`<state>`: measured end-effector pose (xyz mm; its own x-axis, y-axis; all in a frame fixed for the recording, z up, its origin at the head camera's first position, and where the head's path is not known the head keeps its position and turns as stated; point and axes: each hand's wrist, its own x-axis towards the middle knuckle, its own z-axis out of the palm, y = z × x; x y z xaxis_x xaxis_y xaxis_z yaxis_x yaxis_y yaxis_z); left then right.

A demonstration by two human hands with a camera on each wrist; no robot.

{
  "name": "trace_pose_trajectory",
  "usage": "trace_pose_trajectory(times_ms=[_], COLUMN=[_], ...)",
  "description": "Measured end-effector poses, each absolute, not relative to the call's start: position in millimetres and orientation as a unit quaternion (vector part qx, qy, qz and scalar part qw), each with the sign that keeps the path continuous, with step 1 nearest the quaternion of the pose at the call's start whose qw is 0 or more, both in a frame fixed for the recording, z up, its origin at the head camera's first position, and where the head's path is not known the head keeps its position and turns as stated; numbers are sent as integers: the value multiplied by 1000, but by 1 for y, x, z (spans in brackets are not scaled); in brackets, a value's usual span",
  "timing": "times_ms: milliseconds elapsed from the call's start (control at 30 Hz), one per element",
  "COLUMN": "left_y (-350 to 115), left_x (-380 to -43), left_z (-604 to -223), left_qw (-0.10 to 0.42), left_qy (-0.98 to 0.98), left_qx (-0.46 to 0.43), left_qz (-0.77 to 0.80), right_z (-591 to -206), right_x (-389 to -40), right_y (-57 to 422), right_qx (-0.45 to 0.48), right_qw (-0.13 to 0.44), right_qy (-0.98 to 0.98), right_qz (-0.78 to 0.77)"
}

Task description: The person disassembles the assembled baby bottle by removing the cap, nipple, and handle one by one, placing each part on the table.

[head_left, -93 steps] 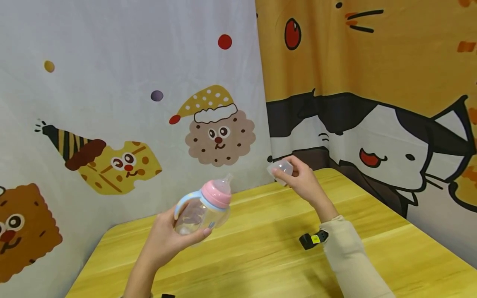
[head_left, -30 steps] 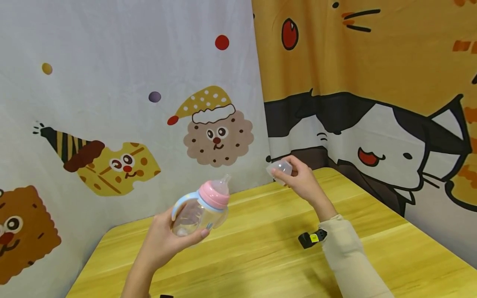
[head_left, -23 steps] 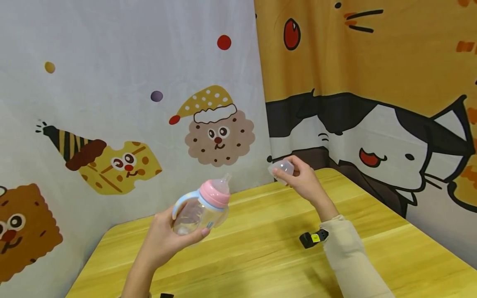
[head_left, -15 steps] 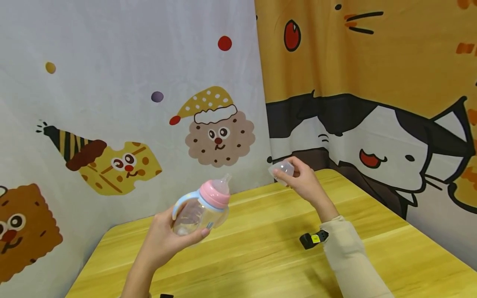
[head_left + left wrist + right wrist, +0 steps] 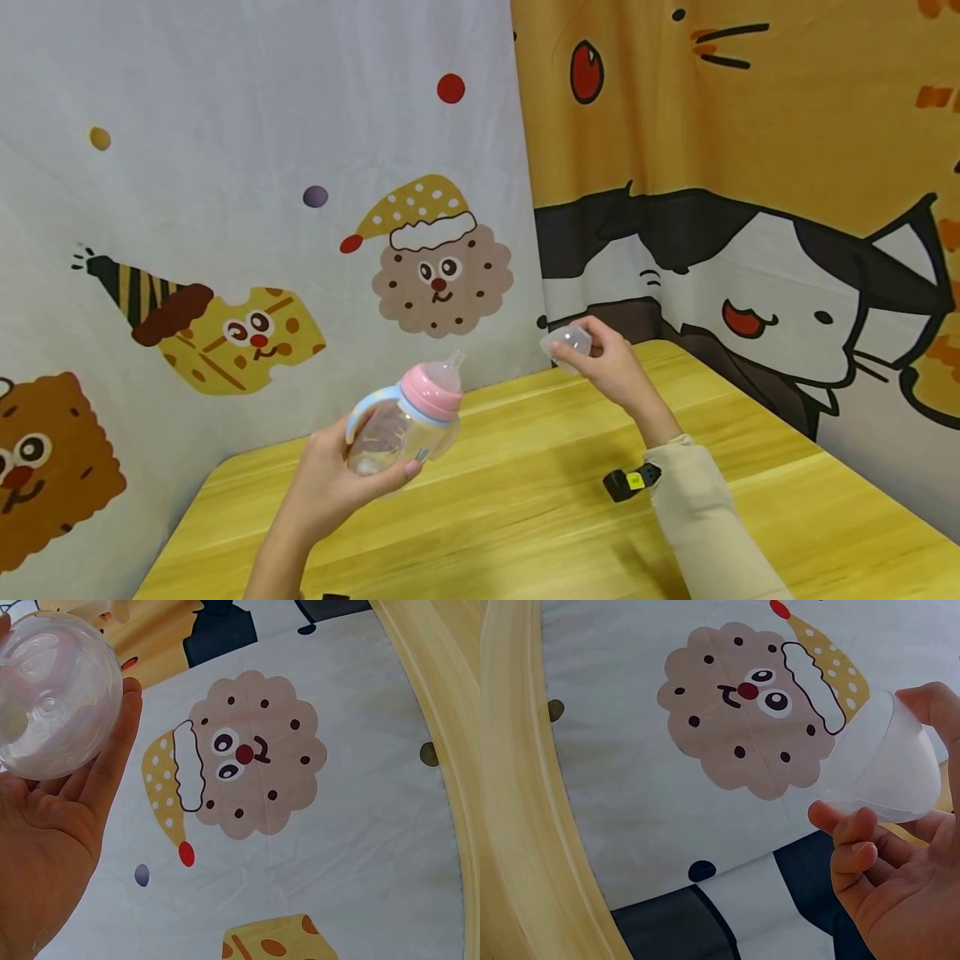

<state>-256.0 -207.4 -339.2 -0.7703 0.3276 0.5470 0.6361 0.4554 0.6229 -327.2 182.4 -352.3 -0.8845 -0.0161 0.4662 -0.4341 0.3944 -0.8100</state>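
Note:
In the head view my left hand [image 5: 335, 479] grips a clear baby bottle [image 5: 401, 425] with a pink collar, a see-through nipple and light blue handles. The bottle tilts to the right above the table. From the left wrist its round clear base [image 5: 56, 697] shows, with the fingers [image 5: 112, 750] behind it. My right hand [image 5: 611, 367] pinches a translucent bottle cap [image 5: 572, 340] between thumb and fingers, to the right of the bottle and apart from it. In the right wrist view the hollow cap [image 5: 900, 769] lies between the thumb and the curled fingers.
A yellow wood-grain table [image 5: 525, 500] spreads below both hands. Behind it hangs a pale curtain [image 5: 225, 100] with cartoon prints, and an orange one [image 5: 825, 125] with a cat stands at the right. A black strap device [image 5: 628, 482] sits at the right wrist.
Both hands keep their hold on the bottle and the cap. Only very slight shifts of the view and the hands show.

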Motion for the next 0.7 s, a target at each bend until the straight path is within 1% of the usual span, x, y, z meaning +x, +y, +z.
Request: trace_pose_trajectory(times_ms=[700], left_y=[-207], left_x=[-254], left_z=[-339], left_qw=[177], left_qy=[-834], left_qx=[-289], left_qz=[-436], right_z=[-354], right_x=[-330], right_y=[183], right_qx=[136], right_qw=[190], right_qy=[-820], right_qz=[522])
